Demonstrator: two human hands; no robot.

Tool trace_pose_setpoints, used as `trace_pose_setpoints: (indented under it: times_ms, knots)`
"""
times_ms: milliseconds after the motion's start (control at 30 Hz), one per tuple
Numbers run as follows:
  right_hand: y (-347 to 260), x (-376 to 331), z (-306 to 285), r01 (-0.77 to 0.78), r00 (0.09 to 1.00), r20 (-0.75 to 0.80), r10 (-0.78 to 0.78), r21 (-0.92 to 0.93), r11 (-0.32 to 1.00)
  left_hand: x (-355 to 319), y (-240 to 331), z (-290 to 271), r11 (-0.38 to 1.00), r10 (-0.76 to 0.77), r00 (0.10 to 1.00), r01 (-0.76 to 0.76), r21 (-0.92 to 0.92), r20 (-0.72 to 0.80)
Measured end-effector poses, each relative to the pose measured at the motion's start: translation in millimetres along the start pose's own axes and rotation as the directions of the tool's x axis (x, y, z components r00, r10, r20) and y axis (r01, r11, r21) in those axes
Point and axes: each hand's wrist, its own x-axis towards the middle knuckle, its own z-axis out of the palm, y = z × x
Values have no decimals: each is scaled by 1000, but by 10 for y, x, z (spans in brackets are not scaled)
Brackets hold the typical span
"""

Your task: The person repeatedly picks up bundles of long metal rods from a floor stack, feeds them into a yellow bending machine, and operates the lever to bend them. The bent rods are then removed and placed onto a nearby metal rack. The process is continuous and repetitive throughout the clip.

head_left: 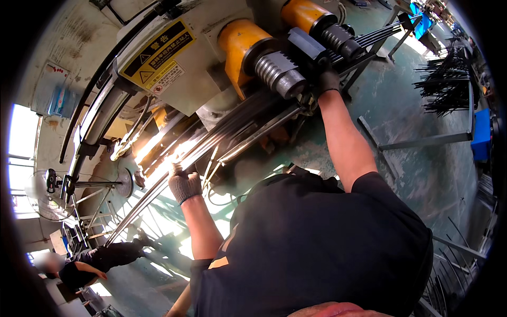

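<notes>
A knitted work glove covers my left hand [185, 186], which is closed at the edge of the long metal rods [196, 150]; strong glare washes out its fingertips. The rods run slanting under the machine [203, 63]. My right hand [326, 82], in a dark glove, reaches far forward beside the grooved steel shaft [279, 73] of the machine. Shadow hides its fingers, so what they touch does not show. Orange cylindrical housings [243, 45] carry the shafts, and a grey angular block [307, 44] sits between them.
A yellow and black warning label [158, 55] is on the machine. A bundle of dark rods [446, 82] rests on a metal rack [428, 141] at right, next to a blue bin [481, 134]. Another person [97, 264] is at lower left, near a round-based stand [123, 182].
</notes>
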Motion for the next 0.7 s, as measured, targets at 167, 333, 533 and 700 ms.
trace_pose_setpoints:
  times_ms: [167, 333, 533, 700]
  knots:
    - [2, 51, -79, 363, 904, 178, -389, -801, 476, 98, 382, -224, 980, 36, 991, -60, -187, -129]
    - [-2, -101, 75, 55, 981, -157, -113, -332, 942, 300, 645, -513, 979, 132, 963, -163, -121, -236]
    - [200, 144, -264, 386, 910, 168, -378, -675, 629, 133, 10, 51, 985, 79, 981, -104, -135, -179]
    - [132, -397, -394, 233, 967, 130, -219, -108, 966, 204, -195, -260, 958, 177, 976, -200, 204, 126]
